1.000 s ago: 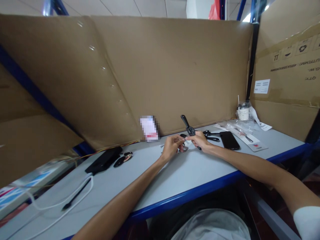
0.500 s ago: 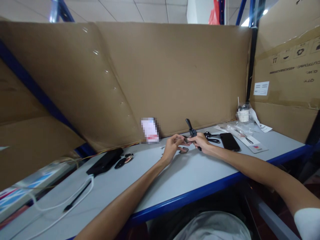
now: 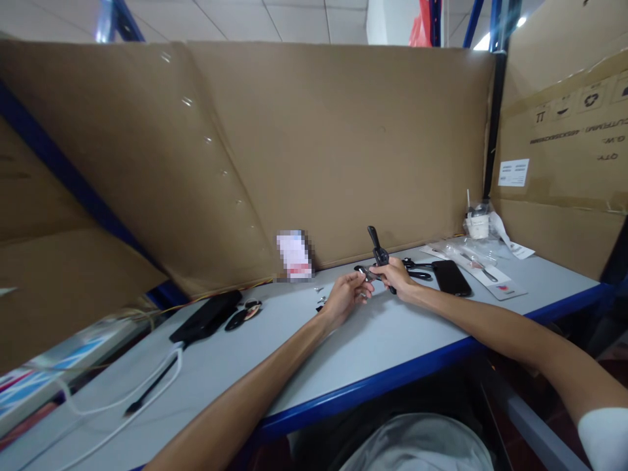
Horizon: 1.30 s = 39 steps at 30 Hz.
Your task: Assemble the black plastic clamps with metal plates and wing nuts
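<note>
My right hand (image 3: 395, 275) is closed around a black tool (image 3: 377, 247) with a long handle and a round, knob-like middle. The handle points up and away, and the tool's lower end shows below my fingers. My left hand (image 3: 347, 294) is just to its left, fingers curled and pinching at a small shiny metal piece (image 3: 364, 271). This piece lies against the tool between both hands; whether the two are joined I cannot tell. Several small metal bits (image 3: 320, 299) lie on the table beside my left hand.
Right of my hands lie a black-handled item (image 3: 417, 271), a dark phone (image 3: 451, 278) and plastic packaging (image 3: 471, 252). A lit, blurred-out screen (image 3: 294, 255) leans on the cardboard wall (image 3: 343, 144). A black case (image 3: 209, 315), keys (image 3: 243, 316) and a white cable (image 3: 161, 374) are on the left.
My left hand has turned and its fingers have curled in. The grey piece under its fingers is no longer visible, and shiny metal now shows by the tool. The tool has tilted slightly more upright.
</note>
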Each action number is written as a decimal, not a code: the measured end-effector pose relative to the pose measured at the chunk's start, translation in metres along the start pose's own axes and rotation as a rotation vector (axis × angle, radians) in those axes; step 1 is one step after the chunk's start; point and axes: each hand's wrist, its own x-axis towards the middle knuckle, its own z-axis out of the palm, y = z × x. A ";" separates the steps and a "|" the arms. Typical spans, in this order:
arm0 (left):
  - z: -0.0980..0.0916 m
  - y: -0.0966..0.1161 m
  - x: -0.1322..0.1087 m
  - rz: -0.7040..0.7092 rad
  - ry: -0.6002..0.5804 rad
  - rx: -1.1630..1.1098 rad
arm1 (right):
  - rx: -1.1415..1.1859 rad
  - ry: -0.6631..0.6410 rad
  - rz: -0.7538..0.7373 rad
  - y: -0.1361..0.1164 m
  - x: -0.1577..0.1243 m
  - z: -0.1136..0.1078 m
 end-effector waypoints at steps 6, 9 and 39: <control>-0.004 0.003 0.000 -0.001 0.105 -0.045 | -0.053 -0.023 0.003 0.001 -0.002 0.001; -0.005 0.003 0.001 -0.032 0.087 -0.034 | -0.092 -0.045 -0.016 0.004 -0.001 0.001; -0.011 -0.005 0.006 0.041 0.120 0.099 | -0.081 -0.058 0.110 0.001 -0.003 0.002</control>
